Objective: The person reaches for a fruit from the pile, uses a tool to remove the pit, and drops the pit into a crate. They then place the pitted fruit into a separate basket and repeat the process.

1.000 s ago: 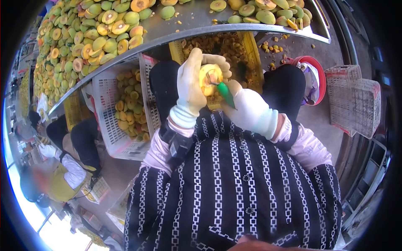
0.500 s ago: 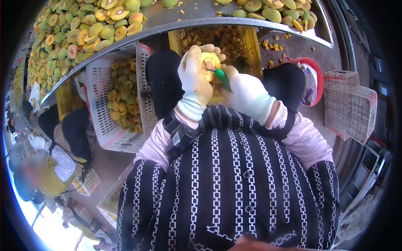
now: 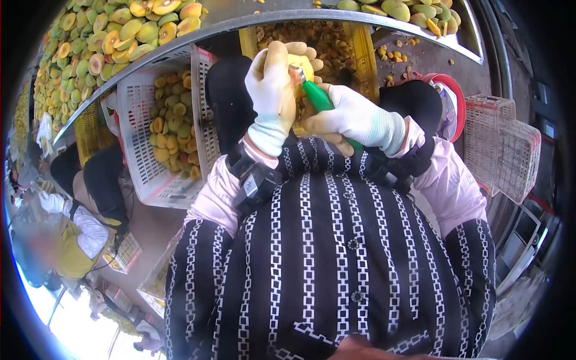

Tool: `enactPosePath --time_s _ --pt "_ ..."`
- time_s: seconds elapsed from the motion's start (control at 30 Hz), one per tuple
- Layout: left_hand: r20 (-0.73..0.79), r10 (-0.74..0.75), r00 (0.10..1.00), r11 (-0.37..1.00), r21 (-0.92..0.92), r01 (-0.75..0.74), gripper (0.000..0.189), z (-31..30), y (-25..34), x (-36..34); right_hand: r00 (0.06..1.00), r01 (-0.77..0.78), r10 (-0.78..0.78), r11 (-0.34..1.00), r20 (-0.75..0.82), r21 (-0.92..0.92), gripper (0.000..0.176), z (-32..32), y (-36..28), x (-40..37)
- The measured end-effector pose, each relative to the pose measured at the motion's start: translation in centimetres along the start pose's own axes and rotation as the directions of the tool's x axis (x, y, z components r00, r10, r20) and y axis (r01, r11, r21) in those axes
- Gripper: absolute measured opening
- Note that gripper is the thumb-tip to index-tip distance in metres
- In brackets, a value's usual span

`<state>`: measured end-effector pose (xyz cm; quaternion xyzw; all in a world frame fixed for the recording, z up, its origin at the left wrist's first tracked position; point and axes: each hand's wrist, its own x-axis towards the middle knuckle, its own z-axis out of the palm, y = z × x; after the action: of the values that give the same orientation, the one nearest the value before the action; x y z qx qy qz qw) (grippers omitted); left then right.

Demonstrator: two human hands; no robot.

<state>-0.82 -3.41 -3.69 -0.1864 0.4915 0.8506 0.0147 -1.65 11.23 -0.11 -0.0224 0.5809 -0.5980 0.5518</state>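
My left hand (image 3: 273, 87), in a white glove, is closed around a yellow fruit half (image 3: 302, 65), its cut face turned toward my other hand. Wrapped round the green handle of a small tool (image 3: 317, 96) is my gloved right hand (image 3: 348, 117). The tool's metal tip touches the fruit. Both hands are above a yellow crate (image 3: 367, 66) that holds brownish scraps.
A metal table (image 3: 240, 19) piled with halved fruit spans the front. At the left, a white crate (image 3: 135, 129) holds more halves, and a co-worker (image 3: 84, 240) sits beyond it. A red bucket (image 3: 461, 114) and pale stacked crates (image 3: 495, 144) stand right.
My right hand has shifted slightly right and down, showing more of the green handle. My left hand has moved a little up and left with the fruit.
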Motion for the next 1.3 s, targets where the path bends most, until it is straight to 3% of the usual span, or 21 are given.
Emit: enactPosePath --time_s 0.1,0.2,0.27,0.37,0.47,0.5,0.63,0.7,0.73,0.8,0.87,0.93,1.0,1.07,1.1,1.13,1.2,1.3 --pt "0.046 -0.14 0.989 0.983 -0.116 0.144 0.041 -0.6 -0.7 0.8 0.997 0.024 -0.031 0.995 -0.07 -0.102 0.018 0.3 -0.3 -0.2" --pt "0.065 -0.156 0.986 0.982 -0.101 0.162 0.04 -0.9 -1.0 0.8 0.999 -0.028 0.026 0.999 -0.046 -0.047 0.019 0.2 -0.5 -0.2" --pt "0.059 -0.136 0.989 0.988 -0.07 0.14 0.04 -0.8 -1.1 0.9 0.999 -0.035 0.035 0.999 -0.012 -0.003 0.02 -0.1 0.0 0.1" --pt "0.025 -0.004 1.0 0.998 -0.066 0.006 0.041 -0.9 -1.8 1.5 0.992 0.017 -0.035 0.99 -0.123 -0.143 0.02 0.4 0.4 0.5" --pt "0.047 -0.081 0.996 0.997 -0.006 0.081 0.041 -0.6 -0.5 0.9 1.0 0.01 -0.01 1.0 -0.019 -0.005 0.018 0.2 0.0 0.3" --pt "0.078 -0.043 0.996 0.999 -0.014 0.044 0.041 -0.6 -0.4 0.7 0.996 0.001 -0.012 0.993 0.091 0.118 0.023 -0.3 0.1 0.3" --pt "0.115 0.065 0.991 0.998 -0.018 -0.063 0.042 -0.8 -0.9 0.9 0.997 0.009 -0.013 0.998 0.072 0.066 0.03 0.5 -0.3 0.4" --pt "0.082 0.043 0.996 0.998 -0.053 -0.038 0.04 -0.6 -1.1 1.2 0.974 -0.006 -0.026 0.99 -0.226 -0.14 0.031 1.6 0.0 0.7" --pt "0.047 0.028 0.998 0.995 -0.093 -0.024 0.038 -0.4 -1.0 1.4 0.974 -0.005 -0.026 0.991 -0.227 -0.135 0.031 1.2 0.1 0.6" --pt "0.028 0.043 0.999 0.996 -0.081 -0.041 0.038 -0.3 -1.1 1.0 0.994 -0.011 -0.004 0.991 0.11 0.135 0.014 -0.3 0.4 0.6" --pt "0.085 0.146 0.986 0.989 0.026 -0.149 0.042 -0.5 -1.3 1.2 0.988 -0.011 -0.007 0.993 0.151 0.119 0.017 -0.4 0.5 0.9" --pt "0.053 0.099 0.994 0.993 0.063 -0.102 0.043 -0.3 -1.2 1.7 0.97 -0.02 -0.041 0.969 -0.241 -0.248 0.018 1.1 0.2 1.4" --pt "-0.026 0.012 1.0 0.992 0.127 -0.008 0.045 0.0 -1.3 2.2 0.947 -0.045 -0.044 0.963 -0.318 -0.267 0.017 1.0 0.4 1.7" --pt "0.016 -0.076 0.997 0.992 0.103 0.074 0.049 -0.7 -1.6 2.4 0.997 0.047 -0.042 0.996 -0.064 0.072 0.014 -0.5 0.9 1.6" --pt "0.105 -0.025 0.994 0.999 -0.043 0.03 0.05 -0.7 -1.6 2.1 0.998 0.053 -0.051 0.994 -0.027 0.1 0.015 -0.9 1.0 1.5" --pt "0.184 0.038 0.982 0.982 -0.191 -0.002 0.051 -0.7 -1.7 2.0 0.998 0.057 -0.055 0.993 -0.028 0.1 0.015 -1.0 0.9 1.2" --pt "0.114 0.104 0.988 0.981 -0.175 -0.083 0.052 -0.5 -2.5 1.8 0.998 0.067 -0.068 0.993 0.01 0.101 0.017 -0.9 0.6 0.6" --pt "0.1 -0.037 0.994 0.999 -0.033 0.04 0.049 -0.8 -2.8 1.5 0.998 -0.002 -0.003 0.998 -0.066 -0.064 0.017 -0.5 1.1 0.7"
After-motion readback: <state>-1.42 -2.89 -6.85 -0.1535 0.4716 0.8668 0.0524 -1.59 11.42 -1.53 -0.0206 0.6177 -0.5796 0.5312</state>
